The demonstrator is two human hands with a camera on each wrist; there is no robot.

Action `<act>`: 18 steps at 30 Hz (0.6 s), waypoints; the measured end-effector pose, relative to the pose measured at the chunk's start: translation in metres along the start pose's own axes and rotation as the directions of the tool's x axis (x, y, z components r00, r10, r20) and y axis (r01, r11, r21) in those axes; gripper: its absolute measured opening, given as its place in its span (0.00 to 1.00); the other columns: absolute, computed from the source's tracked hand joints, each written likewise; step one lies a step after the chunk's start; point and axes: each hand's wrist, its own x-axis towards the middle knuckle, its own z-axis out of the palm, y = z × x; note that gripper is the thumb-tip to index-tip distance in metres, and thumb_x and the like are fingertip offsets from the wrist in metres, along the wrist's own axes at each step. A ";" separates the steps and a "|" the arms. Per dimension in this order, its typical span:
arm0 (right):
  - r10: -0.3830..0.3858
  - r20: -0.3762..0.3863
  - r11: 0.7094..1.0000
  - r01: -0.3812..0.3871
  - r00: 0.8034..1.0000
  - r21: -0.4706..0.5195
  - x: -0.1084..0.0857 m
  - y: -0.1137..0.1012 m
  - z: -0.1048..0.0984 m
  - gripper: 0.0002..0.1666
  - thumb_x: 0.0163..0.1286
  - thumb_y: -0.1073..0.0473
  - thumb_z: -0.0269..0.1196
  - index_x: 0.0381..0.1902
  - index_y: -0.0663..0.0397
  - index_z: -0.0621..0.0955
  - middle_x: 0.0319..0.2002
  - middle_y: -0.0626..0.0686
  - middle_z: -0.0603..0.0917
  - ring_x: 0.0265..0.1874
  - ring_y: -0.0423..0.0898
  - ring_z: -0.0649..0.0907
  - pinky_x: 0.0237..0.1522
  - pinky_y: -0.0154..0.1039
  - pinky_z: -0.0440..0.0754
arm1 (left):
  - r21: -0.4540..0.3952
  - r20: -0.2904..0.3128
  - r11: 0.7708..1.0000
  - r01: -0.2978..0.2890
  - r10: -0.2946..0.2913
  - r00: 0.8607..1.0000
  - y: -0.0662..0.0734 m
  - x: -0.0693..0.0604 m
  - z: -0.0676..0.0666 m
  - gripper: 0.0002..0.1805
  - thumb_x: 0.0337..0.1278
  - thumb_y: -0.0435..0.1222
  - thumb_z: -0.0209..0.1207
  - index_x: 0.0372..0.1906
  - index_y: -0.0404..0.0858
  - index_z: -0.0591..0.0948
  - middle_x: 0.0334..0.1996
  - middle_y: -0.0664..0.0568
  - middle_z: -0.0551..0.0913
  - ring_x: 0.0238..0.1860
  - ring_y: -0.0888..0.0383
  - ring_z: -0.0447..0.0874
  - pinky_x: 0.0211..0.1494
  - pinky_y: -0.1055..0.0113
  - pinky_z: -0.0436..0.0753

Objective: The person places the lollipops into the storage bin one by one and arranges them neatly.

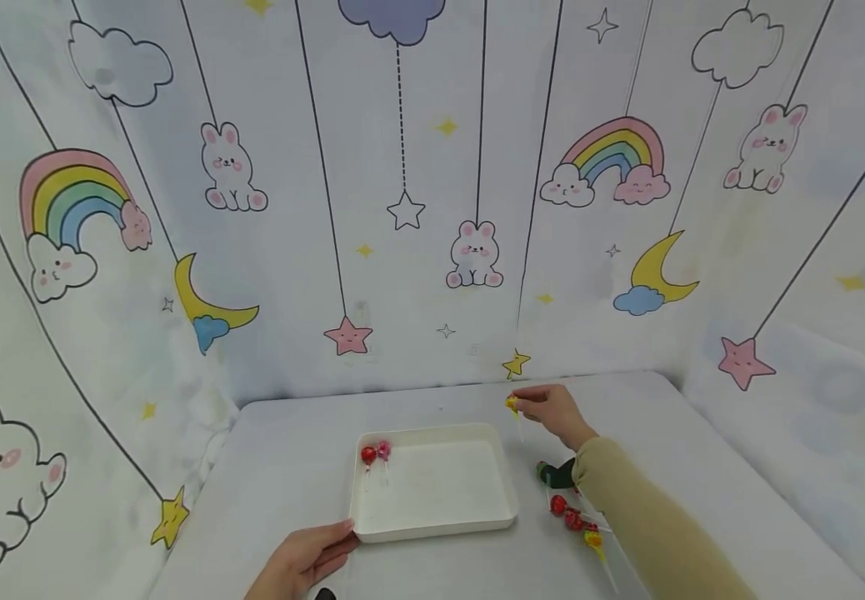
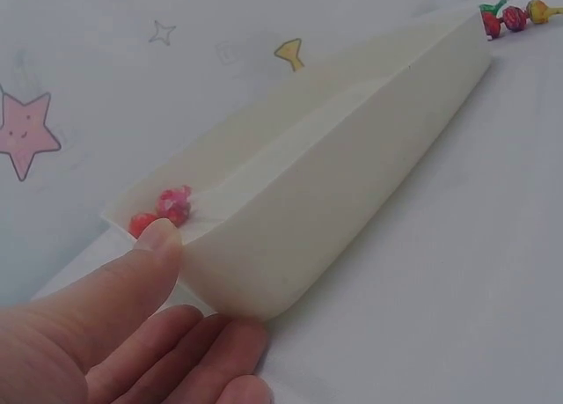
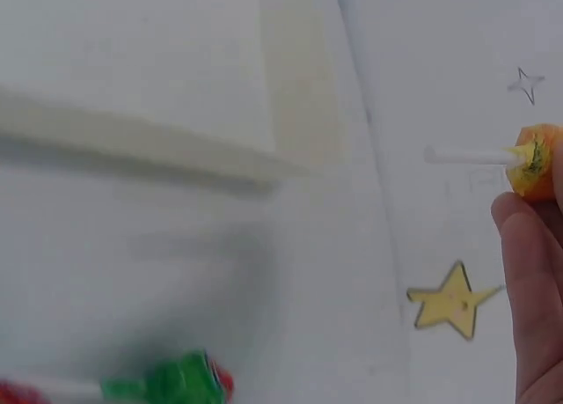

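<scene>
A white rectangular tray (image 1: 432,529) lies on the table, with a red lollipop (image 1: 368,455) and a pink lollipop (image 1: 383,451) in its far left corner. The left hand (image 1: 305,560) holds the tray's near left corner; in the left wrist view its thumb lies at the rim and its fingers are low against the outside. Beyond the tray's right side, the right hand (image 1: 552,410) pinches a yellow-orange lollipop (image 3: 531,162) by its wrapped head, raised above the table. Its white stick points down in the head view.
Right of the tray lie a green-wrapped lollipop (image 3: 183,379), red lollipops (image 1: 557,504) and a yellow lollipop (image 1: 593,539), partly beside the right sleeve (image 1: 650,517). A patterned backdrop (image 1: 432,292) stands behind the table's far edge. A small dark object (image 1: 325,593) shows at the bottom edge.
</scene>
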 end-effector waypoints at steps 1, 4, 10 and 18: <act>0.016 -0.011 1.000 -0.016 1.000 0.022 0.002 -0.001 0.011 0.18 0.73 0.62 0.67 0.56 0.66 0.84 0.53 0.63 0.88 0.52 0.52 0.88 0.57 0.46 0.87 | -0.001 0.003 1.000 -0.003 0.003 1.000 0.000 0.000 0.001 0.33 0.57 0.38 0.74 0.61 0.20 0.76 0.37 0.48 0.92 0.40 0.59 0.91 0.50 0.62 0.90; 0.041 -0.020 0.998 -0.040 0.999 0.055 0.009 -0.005 0.044 0.16 0.71 0.62 0.68 0.54 0.66 0.86 0.50 0.62 0.89 0.49 0.50 0.89 0.53 0.42 0.89 | -0.008 0.016 1.000 -0.014 0.014 1.000 0.000 0.000 0.002 0.32 0.58 0.38 0.73 0.60 0.21 0.78 0.38 0.48 0.92 0.40 0.60 0.90 0.49 0.63 0.90; 0.106 0.011 0.993 -0.106 0.994 0.053 0.016 -0.014 0.111 0.14 0.68 0.63 0.70 0.49 0.64 0.87 0.46 0.60 0.90 0.44 0.51 0.89 0.48 0.42 0.90 | -0.014 0.021 1.000 -0.013 0.014 1.000 -0.002 0.003 0.002 0.32 0.57 0.38 0.73 0.60 0.21 0.78 0.39 0.47 0.92 0.41 0.59 0.91 0.50 0.61 0.90; 0.144 -0.009 0.986 -0.144 0.990 -0.084 0.020 -0.011 0.177 0.09 0.61 0.63 0.76 0.39 0.59 0.90 0.38 0.55 0.90 0.31 0.44 0.84 0.34 0.34 0.87 | -0.004 -0.009 1.000 -0.007 0.007 1.000 -0.002 0.001 0.000 0.32 0.57 0.38 0.73 0.60 0.20 0.78 0.38 0.46 0.92 0.41 0.57 0.91 0.50 0.61 0.90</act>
